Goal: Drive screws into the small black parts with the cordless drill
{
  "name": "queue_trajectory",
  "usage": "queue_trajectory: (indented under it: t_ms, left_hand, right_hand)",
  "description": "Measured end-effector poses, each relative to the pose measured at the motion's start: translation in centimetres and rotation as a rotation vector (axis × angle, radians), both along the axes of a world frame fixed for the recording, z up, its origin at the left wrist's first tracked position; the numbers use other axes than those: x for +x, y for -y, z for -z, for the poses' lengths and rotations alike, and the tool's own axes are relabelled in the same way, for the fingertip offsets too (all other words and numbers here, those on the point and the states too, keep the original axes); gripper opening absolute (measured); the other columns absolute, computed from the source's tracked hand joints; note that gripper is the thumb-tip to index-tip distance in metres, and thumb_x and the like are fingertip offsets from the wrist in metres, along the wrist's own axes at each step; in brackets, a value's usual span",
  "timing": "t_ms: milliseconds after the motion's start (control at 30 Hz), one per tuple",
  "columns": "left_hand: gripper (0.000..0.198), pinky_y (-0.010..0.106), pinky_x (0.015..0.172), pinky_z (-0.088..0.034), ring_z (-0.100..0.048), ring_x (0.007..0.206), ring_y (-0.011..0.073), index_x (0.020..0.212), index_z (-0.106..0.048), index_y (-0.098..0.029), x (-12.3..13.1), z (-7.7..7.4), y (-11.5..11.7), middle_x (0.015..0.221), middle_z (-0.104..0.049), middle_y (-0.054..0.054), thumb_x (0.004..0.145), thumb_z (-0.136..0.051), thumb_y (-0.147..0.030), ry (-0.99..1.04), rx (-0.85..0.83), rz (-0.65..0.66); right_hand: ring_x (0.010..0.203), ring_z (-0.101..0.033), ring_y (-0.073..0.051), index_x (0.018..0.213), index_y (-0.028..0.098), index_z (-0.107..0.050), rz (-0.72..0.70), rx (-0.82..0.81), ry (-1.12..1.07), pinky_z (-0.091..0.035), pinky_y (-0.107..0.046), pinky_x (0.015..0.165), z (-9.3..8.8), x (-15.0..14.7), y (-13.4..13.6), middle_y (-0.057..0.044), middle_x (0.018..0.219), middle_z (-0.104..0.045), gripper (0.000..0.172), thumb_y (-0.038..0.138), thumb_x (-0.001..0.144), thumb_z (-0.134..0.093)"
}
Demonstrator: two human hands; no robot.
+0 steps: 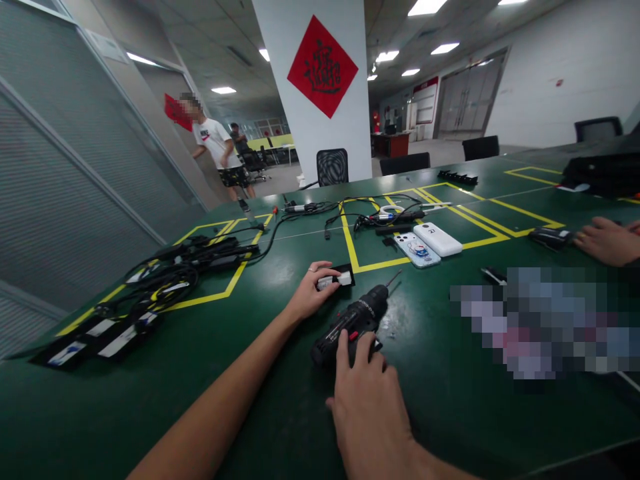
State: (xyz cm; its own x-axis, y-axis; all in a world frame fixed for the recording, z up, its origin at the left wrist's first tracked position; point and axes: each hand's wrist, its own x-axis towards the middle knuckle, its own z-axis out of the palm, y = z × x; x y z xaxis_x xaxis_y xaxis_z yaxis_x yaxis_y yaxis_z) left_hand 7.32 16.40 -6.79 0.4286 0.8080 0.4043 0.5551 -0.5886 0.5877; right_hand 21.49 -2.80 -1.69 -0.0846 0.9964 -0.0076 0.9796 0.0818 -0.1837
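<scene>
My left hand (311,293) rests on the green table, thumb and fingers closed round a small white piece (345,277) with a flat black part (350,268) behind it; its exact kind is unclear. Just to the right lies a black cordless drill (357,317) on its side, its thin bit pointing away to the upper right. My right hand (370,400) is over the drill's grip, fingers curled on it near the red button. The palm hides most of the handle.
Black cables and labelled flat parts (170,280) pile up at left. A phone (419,250), a white power bank (438,239) and tools (390,219) lie ahead within yellow tape. Another person's hand (607,240) is at right, near a blurred-out patch (550,320).
</scene>
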Motion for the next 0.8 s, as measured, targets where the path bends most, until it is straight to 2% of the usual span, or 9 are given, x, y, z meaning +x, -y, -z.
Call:
queue_trajectory:
  t_ms: [67,167,267,333,533,667,800]
  left_hand:
    - [0.023,0.053,0.103,-0.038,-0.048,0.121,0.0282,0.107,-0.063,-0.016,0.0,-0.1,0.0,0.130,-0.052,0.009,0.087,-0.061,-0.029,-0.004,0.001,0.002]
    - [0.024,0.053,0.102,-0.039,-0.049,0.120,0.0280,0.107,-0.063,-0.016,0.0,-0.2,0.1,0.129,-0.054,0.009,0.087,-0.061,-0.029,-0.014,0.000,0.000]
    - [0.025,0.053,0.101,-0.040,-0.049,0.120,0.0283,0.108,-0.062,-0.016,0.1,-0.2,0.1,0.129,-0.054,0.009,0.087,-0.061,-0.029,-0.019,-0.006,-0.005]
    - [0.025,0.052,0.100,-0.042,-0.049,0.119,0.0283,0.109,-0.061,-0.016,0.1,-0.3,0.1,0.129,-0.053,0.009,0.088,-0.061,-0.029,-0.016,-0.010,-0.004]
    - [0.027,0.052,0.099,-0.043,-0.050,0.118,0.0282,0.111,-0.060,-0.016,0.2,-0.1,-0.1,0.130,-0.053,0.010,0.087,-0.061,-0.028,0.013,-0.017,0.011]
    - [0.031,0.053,0.100,-0.042,-0.049,0.120,0.0292,0.116,-0.059,-0.017,0.2,-0.1,-0.2,0.132,-0.051,0.010,0.087,-0.062,-0.029,0.056,-0.028,0.019]
    - [0.031,0.054,0.100,-0.042,-0.049,0.121,0.0293,0.116,-0.058,-0.017,0.3,-0.9,0.2,0.132,-0.052,0.010,0.087,-0.062,-0.029,0.121,-0.055,0.015]
  right_hand:
    - [0.086,-0.065,-0.033,0.140,0.026,-0.041,0.025,0.006,-0.014,-0.055,-0.047,0.063,0.7,0.1,0.3,-0.025,0.136,-0.046,0.071,0.026,0.074,-0.068]
    - [0.086,-0.065,-0.031,0.141,0.025,-0.039,0.060,0.016,-0.021,-0.056,-0.043,0.060,0.9,0.3,-0.2,-0.026,0.136,-0.046,0.071,0.026,0.075,-0.066]
    - [0.081,-0.067,-0.030,0.142,0.020,-0.039,0.079,0.022,-0.027,-0.056,-0.039,0.057,0.8,0.8,-0.4,-0.029,0.131,-0.049,0.072,0.022,0.075,-0.065]
    - [0.077,-0.067,-0.028,0.142,0.019,-0.037,0.077,0.047,-0.065,-0.056,-0.037,0.057,0.9,1.3,-0.3,-0.027,0.125,-0.054,0.073,0.020,0.074,-0.062]
    - [0.084,-0.067,-0.029,0.148,0.017,-0.024,0.044,0.100,-0.234,-0.058,-0.039,0.067,1.3,3.0,0.5,-0.022,0.119,-0.056,0.076,0.020,0.077,-0.054]
    - [0.090,-0.067,-0.030,0.148,0.020,-0.022,0.062,0.142,-0.353,-0.058,-0.039,0.070,0.7,3.0,1.0,-0.019,0.127,-0.052,0.074,0.023,0.081,-0.051]
    - [0.097,-0.065,-0.031,0.149,0.026,-0.016,0.056,0.157,-0.434,-0.058,-0.041,0.074,-1.0,2.6,1.6,-0.016,0.135,-0.046,0.076,0.028,0.082,-0.051]
